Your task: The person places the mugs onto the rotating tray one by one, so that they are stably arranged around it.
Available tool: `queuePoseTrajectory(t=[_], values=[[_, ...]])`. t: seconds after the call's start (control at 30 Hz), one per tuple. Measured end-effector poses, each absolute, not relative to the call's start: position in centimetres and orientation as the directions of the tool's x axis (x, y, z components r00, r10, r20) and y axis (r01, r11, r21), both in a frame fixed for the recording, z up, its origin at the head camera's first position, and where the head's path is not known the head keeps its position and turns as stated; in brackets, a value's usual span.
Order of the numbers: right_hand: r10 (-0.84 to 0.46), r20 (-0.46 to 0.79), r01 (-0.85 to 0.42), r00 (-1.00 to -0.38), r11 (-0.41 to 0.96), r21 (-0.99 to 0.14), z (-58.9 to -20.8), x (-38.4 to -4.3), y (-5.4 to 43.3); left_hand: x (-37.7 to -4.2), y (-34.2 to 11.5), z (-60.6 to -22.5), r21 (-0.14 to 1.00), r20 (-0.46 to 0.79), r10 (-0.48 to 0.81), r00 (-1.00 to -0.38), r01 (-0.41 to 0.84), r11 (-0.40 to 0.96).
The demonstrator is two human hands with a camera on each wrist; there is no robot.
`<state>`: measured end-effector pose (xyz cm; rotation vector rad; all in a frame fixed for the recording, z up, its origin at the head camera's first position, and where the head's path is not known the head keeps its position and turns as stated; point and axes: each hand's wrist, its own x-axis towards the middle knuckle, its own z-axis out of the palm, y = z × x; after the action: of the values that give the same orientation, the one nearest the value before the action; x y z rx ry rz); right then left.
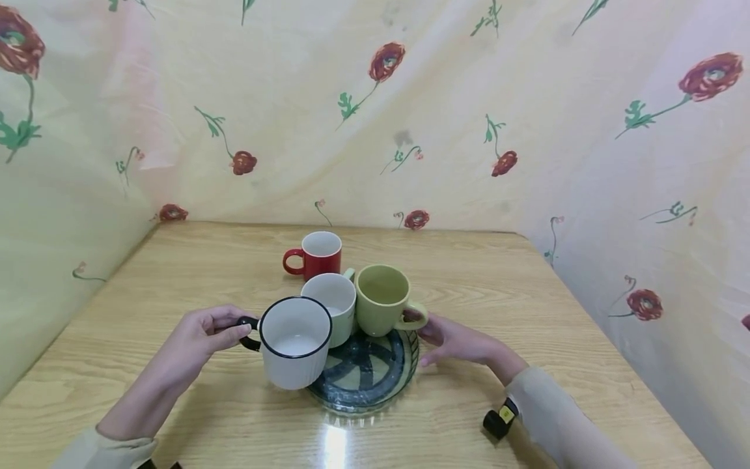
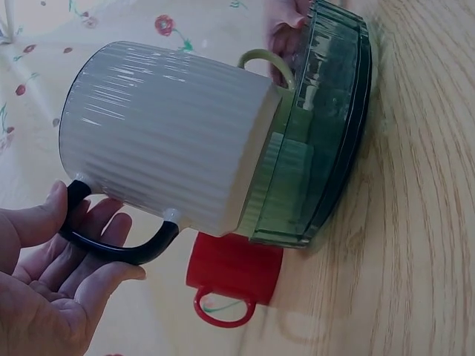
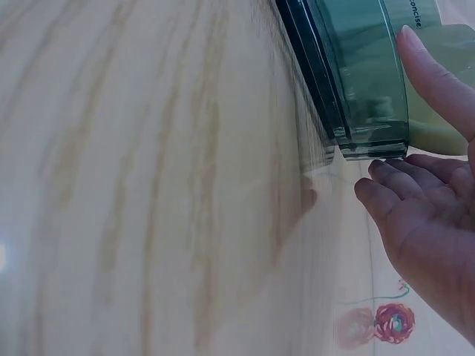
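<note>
My left hand [image 1: 202, 339] pinches the black handle of a ribbed white mug [image 2: 171, 126] with a dark rim. That mug is held over the left front part of a greenish glass dish [image 1: 404, 365], whose base looks dark and patterned. A pale mint mug [image 1: 342, 309] and a yellow-green mug [image 1: 381, 319] stand in the dish towards the back. At the dish's right side is my right hand [image 1: 454, 339], its fingers loosely extended at the glass wall, close to the yellow-green mug's handle. Whether those fingertips press the glass, I cannot tell.
A red mug [image 1: 322, 264] stands on the wooden table [image 1: 480, 280] behind the dish, handle to the left. Cloth with printed flowers [image 1: 305, 130] encloses the table's back and sides. A black strap piece with a yellow label [image 1: 505, 413] hangs by the right sleeve.
</note>
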<state>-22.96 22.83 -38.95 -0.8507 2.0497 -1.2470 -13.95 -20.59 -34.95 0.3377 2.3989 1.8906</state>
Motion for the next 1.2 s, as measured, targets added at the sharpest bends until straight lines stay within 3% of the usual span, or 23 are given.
queuePoseTrajectory(t=[0.9, 1.2], values=[[-0.744, -0.169, -0.184, -0.646, 0.367, -0.912, -39.1, -23.2, 22.3, -15.7, -20.2, -34.8, 0.970, 0.042, 0.164, -0.986, 0.080, 0.230], [-0.743, -0.138, -0.234, -0.654, 0.373, -0.898, -39.2, -23.3, 22.3, -16.0, -19.9, -34.9, 0.976, 0.058, 0.168, -0.984, 0.091, 0.197]])
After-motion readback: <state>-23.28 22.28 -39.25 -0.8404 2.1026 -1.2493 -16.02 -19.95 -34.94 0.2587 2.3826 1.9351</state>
